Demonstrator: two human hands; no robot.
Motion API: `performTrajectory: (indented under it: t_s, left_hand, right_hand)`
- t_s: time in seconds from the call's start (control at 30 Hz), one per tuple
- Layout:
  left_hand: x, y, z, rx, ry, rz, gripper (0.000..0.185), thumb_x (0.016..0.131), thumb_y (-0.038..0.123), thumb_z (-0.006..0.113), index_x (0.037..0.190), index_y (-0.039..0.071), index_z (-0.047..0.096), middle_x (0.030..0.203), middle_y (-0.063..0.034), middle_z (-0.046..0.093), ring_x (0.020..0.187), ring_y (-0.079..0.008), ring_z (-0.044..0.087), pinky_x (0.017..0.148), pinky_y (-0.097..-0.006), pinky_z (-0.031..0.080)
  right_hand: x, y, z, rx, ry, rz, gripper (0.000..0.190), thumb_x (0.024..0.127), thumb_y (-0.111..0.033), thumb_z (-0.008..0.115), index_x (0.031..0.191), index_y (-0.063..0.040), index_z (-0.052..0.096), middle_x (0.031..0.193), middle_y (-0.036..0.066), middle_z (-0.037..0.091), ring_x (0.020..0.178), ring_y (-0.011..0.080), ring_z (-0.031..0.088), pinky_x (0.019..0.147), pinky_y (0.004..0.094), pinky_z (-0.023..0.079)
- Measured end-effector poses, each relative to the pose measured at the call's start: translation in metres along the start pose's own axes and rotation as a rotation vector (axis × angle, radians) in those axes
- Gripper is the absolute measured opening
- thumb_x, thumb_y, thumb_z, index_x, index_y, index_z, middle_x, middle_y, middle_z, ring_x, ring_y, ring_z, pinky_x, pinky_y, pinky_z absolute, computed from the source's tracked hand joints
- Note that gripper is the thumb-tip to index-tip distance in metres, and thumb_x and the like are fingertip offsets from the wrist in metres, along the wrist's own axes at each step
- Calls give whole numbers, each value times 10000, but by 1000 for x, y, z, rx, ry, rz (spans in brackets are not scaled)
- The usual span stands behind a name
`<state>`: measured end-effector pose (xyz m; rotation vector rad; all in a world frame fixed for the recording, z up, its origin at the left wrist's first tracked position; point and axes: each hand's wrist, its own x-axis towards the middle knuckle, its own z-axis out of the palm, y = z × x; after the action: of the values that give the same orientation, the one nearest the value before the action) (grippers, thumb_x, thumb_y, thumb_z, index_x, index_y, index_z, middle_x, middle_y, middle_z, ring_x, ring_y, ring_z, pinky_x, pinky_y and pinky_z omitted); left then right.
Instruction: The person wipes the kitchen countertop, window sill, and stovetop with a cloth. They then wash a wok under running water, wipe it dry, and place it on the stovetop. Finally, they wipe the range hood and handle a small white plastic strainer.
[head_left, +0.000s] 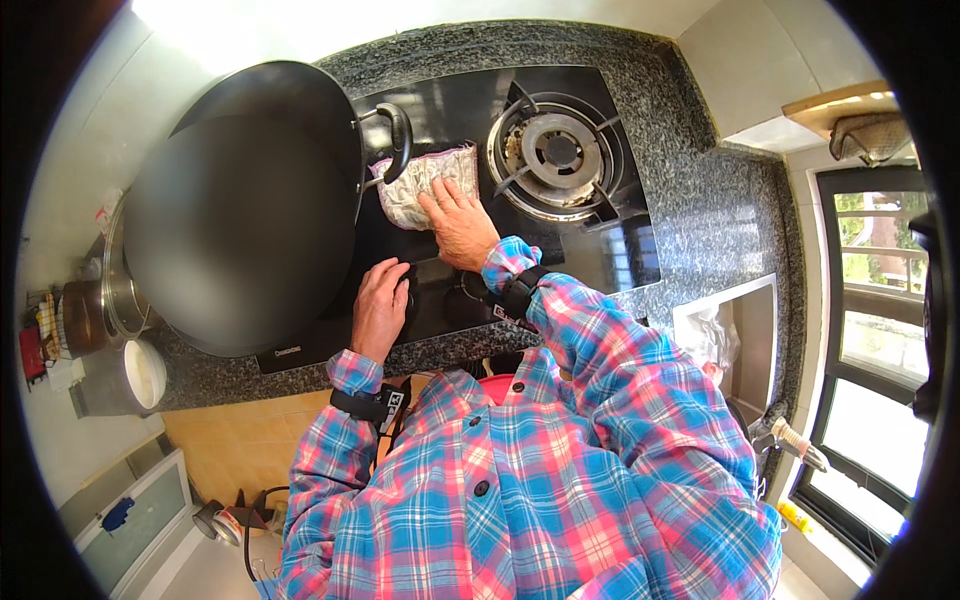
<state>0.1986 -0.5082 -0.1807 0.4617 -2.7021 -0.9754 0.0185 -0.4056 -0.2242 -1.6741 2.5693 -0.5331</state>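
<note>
My right hand (463, 225) lies palm down, fingers spread, on a worn whitish cloth (405, 191) with a purple edge. The cloth is spread flat on the black glass gas cooktop (450, 296), left of the bare burner (559, 154). Nothing is held in my left hand (380, 306), which is low over the cooktop's front beside a dark control knob, fingers slightly bent. Whether it touches the knob is hidden. Over the cooktop's left side sits a large black wok (277, 90); its middle is blurred. The wok's loop handle (401, 142) juts above the cloth's left corner.
Dark speckled granite counter (697, 202) surrounds the cooktop. A metal sink (750, 352) with a clear plastic bag is on the right, near a window (877, 247). Left of the wok stand a glass lid (124, 300) and a white bowl (144, 373).
</note>
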Motion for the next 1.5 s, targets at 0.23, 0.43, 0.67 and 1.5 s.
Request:
performTrajectory:
  t_s: [0.23,0.43,0.67,1.5]
  left_hand:
    - [4,1,1,6,-7,2,221,867,19,595,1086,8,626,1150,-166,601,1050,-350,580,893,-395,477]
    - [4,4,0,9,6,23,216,869,24,597,1081,13,633,1146,-155,605,1045,-336,586,888,-383,483]
    - [-15,35,9,-6,69,76,194,861,15,601,1049,15,650,1115,-148,614,1013,-333,594,863,-370,493]
    - [-75,13,-57,-228,184,16,755,747,289,782,1381,73,434,1444,-156,368,1319,-345,392,1055,-423,382]
  right_hand:
    - [-39,36,-13,217,-114,-40,624,744,5,585,1345,-71,434,1450,177,387,1355,323,368,1053,439,350]
    - [-92,78,-37,209,-111,-88,606,729,25,542,1318,-109,492,1403,141,463,1324,291,415,1039,425,353]
    - [-191,122,-78,39,-12,155,621,753,58,488,1351,-107,473,1390,174,456,1285,348,429,1040,474,355]
    - [-26,-124,-65,1353,-426,189,521,929,-205,557,1354,57,409,1227,179,567,1114,253,560,959,342,429]
